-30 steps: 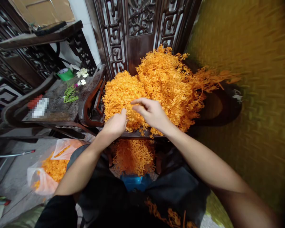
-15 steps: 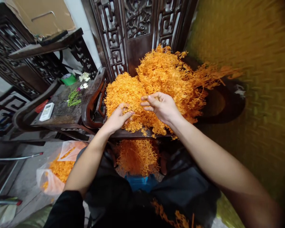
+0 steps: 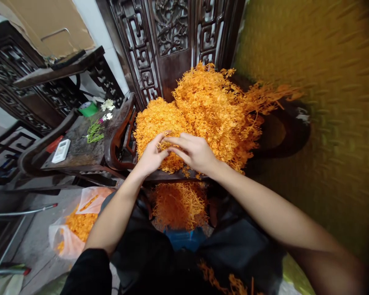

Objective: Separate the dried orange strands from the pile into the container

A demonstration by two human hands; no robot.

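Observation:
A big heap of orange artificial-flower sprigs [image 3: 215, 106] lies on the dark wooden seat in front of me. My left hand [image 3: 152, 155] is closed in a pinch at the front of the heap, with thin orange strands of a sprig [image 3: 165, 144] showing between its fingers. From the right, my right hand [image 3: 195, 151] reaches over so that its fingertips meet those of the left. Its thumb and fingers are drawn together, and whatever lies between them is hidden. Below the seat, between my legs, more orange sprigs [image 3: 180, 205] rise above a blue container [image 3: 184, 238].
A wooden side table [image 3: 80, 151] at left bears a white remote [image 3: 61, 150], a green tape roll [image 3: 88, 108] and small flowers [image 3: 107, 105]. A plastic bag [image 3: 69, 243] of orange pieces sits on the floor. Carved panels [image 3: 175, 67] stand behind; a yellow woven surface [image 3: 335, 123] fills the right.
My right hand has moved left and down, from beside the heap to my left hand, and their fingertips now meet. My left hand keeps its pinch in nearly the same place.

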